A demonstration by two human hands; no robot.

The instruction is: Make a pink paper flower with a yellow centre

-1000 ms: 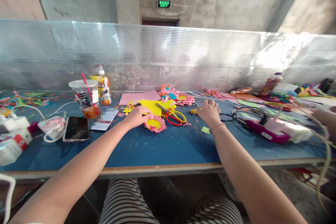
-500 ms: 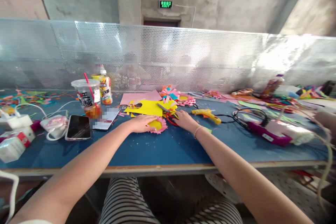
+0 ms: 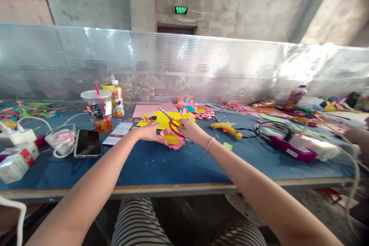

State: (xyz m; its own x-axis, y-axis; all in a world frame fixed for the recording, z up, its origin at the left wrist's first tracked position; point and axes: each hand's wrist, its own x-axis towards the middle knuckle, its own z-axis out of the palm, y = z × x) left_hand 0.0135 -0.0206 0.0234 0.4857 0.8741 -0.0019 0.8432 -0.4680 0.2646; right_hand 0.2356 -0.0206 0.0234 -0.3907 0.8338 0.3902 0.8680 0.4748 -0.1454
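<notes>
Landmark: the pink-fringed paper flower (image 3: pixel 173 141) with the yellow centre, which is lying flat on the counter (image 3: pixel 178 171), in front of the person.

Left hand (image 3: pixel 148 131): is reaching to the flower's left edge, fingertips appearing to touch the fringe. Whether its grip is closing on the rim, cannot tell.

Right hand (image 3: pixel 190 130): is hovering just beyond and right of the flower, its grip closing around the red handles of the scissors (image 3: pixel 166 115). The blades are pointing away and leftward, over the yellow sheet (image 3: pixel 162 120) that is lying just beyond the flower.

Surroundings: the yellow glue gun (image 3: pixel 227 127) is resting right of the flower, and the phone (image 3: pixel 88 143) is lying well to its left.

Handling (judged): the flower is probably behaving as very light, soft and easily creased, its fringe bending or tearing under a pull; the yellow centre or firmer inner ring is offering the better hold, lightly pinched. The scissors are likely being the stiffer, heavier piece, the handle loops giving the secure hold and the blades calling for care.
</notes>
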